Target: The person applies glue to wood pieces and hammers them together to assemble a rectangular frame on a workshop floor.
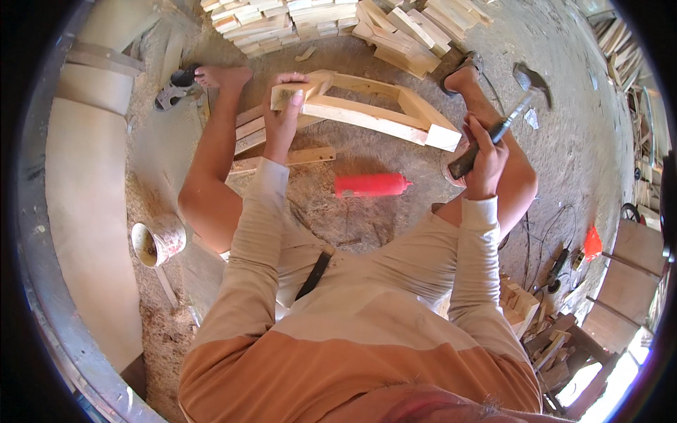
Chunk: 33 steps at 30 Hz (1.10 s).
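Note:
My left hand (280, 125) grips the left end of a pale wooden frame (367, 118), thumb on the near side and fingers over the far side. The frame is made of joined wood pieces around an open middle and is held up above the floor between my knees. Closed around the dark grip of a hammer (518, 109), my right hand (485, 161) is just right of the frame's right end. The hammer's metal head points up and away from me. Below the frame a red squeeze bottle (370, 185) lies on its side on the floor.
Wood strips (307, 156) lie beside my left leg. Stacked boards (282, 25) line the far side. At the left stands a spattered bucket (162, 240); a sandal (175, 90) lies by my bare left foot. Cords and a dark tool (559, 266) are at the right near an orange-red object (592, 243).

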Each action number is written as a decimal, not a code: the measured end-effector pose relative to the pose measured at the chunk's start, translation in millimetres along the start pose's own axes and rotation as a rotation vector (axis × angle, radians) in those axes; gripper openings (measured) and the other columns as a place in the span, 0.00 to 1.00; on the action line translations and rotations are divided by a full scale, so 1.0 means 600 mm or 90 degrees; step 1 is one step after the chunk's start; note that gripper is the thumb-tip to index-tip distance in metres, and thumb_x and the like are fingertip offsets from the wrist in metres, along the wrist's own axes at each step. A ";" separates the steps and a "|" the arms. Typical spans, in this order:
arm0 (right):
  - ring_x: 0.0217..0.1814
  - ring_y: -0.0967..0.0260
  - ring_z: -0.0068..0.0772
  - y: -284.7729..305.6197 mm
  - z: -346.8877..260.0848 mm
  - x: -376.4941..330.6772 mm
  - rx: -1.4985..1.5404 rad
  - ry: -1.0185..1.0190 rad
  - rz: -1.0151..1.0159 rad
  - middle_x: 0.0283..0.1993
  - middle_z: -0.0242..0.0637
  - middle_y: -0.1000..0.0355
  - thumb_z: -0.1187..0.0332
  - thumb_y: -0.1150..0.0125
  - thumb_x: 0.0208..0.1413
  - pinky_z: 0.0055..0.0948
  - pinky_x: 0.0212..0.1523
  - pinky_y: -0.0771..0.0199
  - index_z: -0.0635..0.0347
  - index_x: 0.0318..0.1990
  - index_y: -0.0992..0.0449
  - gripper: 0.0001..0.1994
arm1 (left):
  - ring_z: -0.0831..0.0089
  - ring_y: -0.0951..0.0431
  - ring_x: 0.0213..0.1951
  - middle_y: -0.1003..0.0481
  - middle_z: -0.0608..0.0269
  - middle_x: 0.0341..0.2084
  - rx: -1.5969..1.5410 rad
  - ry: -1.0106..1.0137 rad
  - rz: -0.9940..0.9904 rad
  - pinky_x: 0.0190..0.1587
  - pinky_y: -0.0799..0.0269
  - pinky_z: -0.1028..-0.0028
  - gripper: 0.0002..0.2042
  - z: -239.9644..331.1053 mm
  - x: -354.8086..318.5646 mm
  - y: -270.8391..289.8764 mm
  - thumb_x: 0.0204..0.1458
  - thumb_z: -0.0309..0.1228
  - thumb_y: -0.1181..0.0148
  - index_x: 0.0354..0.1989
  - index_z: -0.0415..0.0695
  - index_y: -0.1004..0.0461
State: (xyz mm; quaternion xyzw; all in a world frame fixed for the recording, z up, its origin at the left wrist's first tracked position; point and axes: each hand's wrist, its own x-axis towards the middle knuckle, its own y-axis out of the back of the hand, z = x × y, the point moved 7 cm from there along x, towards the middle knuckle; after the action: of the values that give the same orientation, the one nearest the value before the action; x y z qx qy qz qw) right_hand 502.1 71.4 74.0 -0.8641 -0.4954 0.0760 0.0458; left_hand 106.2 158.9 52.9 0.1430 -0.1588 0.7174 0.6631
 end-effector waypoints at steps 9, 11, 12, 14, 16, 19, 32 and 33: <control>0.23 0.30 0.22 0.015 -0.083 -0.165 -0.160 0.001 -0.216 0.26 0.33 0.27 0.77 0.37 0.57 0.19 0.27 0.30 0.71 0.49 0.24 0.13 | 0.75 0.24 0.42 0.22 0.62 0.38 0.006 0.047 -0.007 0.48 0.29 0.73 0.14 0.004 0.014 -0.004 0.53 0.38 0.40 0.42 0.41 0.25; 0.20 0.32 0.21 0.003 -0.075 -0.188 -0.268 -0.021 -0.349 0.25 0.31 0.29 0.77 0.35 0.55 0.23 0.25 0.31 0.69 0.49 0.24 0.13 | 0.76 0.24 0.40 0.22 0.63 0.36 -0.007 0.038 0.001 0.45 0.29 0.73 0.14 -0.005 0.021 -0.001 0.55 0.39 0.40 0.41 0.41 0.25; 0.21 0.31 0.24 -0.011 -0.068 -0.197 -0.357 -0.015 -0.437 0.25 0.33 0.28 0.76 0.34 0.55 0.26 0.25 0.29 0.68 0.48 0.24 0.13 | 0.76 0.24 0.39 0.22 0.63 0.36 -0.014 0.030 0.003 0.44 0.29 0.74 0.14 -0.001 0.030 -0.004 0.55 0.39 0.40 0.41 0.41 0.25; 0.23 0.27 0.33 -0.043 -0.052 -0.218 -0.495 0.032 -0.558 0.26 0.38 0.26 0.73 0.34 0.54 0.33 0.28 0.27 0.67 0.46 0.23 0.13 | 0.76 0.24 0.37 0.21 0.63 0.34 -0.008 0.067 0.019 0.43 0.28 0.74 0.15 -0.002 0.041 -0.011 0.57 0.41 0.40 0.40 0.40 0.25; 0.28 0.24 0.44 -0.097 -0.017 -0.243 -0.583 0.125 -0.625 0.28 0.43 0.24 0.69 0.33 0.53 0.39 0.31 0.25 0.66 0.42 0.23 0.12 | 0.74 0.22 0.36 0.20 0.61 0.33 -0.002 0.090 0.042 0.42 0.27 0.72 0.17 -0.018 0.064 -0.010 0.58 0.44 0.38 0.39 0.40 0.23; 0.37 0.23 0.55 -0.128 0.128 -0.278 -0.845 0.125 -0.700 0.32 0.52 0.23 0.66 0.36 0.50 0.48 0.40 0.23 0.64 0.38 0.22 0.11 | 0.72 0.21 0.38 0.19 0.61 0.36 0.098 0.152 0.038 0.43 0.26 0.71 0.20 -0.028 0.100 -0.014 0.56 0.46 0.37 0.42 0.40 0.22; 0.54 0.28 0.53 -0.133 0.200 -0.294 -0.722 0.141 -0.724 0.48 0.50 0.25 0.67 0.35 0.49 0.50 0.53 0.27 0.59 0.50 0.24 0.18 | 0.68 0.22 0.49 0.22 0.57 0.48 0.038 0.072 -0.313 0.56 0.28 0.69 0.24 0.009 0.193 -0.178 0.50 0.26 0.29 0.55 0.35 0.28; 0.55 0.28 0.54 -0.128 0.197 -0.285 -0.705 0.135 -0.697 0.48 0.49 0.25 0.67 0.35 0.49 0.50 0.53 0.27 0.58 0.51 0.25 0.19 | 0.69 0.21 0.46 0.20 0.58 0.45 0.096 0.053 -0.305 0.54 0.26 0.70 0.22 0.032 0.192 -0.200 0.48 0.27 0.27 0.52 0.35 0.26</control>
State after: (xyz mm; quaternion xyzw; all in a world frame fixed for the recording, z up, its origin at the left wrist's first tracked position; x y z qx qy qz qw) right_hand 330.7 -37.1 -15.9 -0.3965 -0.8097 -0.2980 -0.3137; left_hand 216.4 263.8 123.1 0.1958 -0.0388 0.5549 0.8076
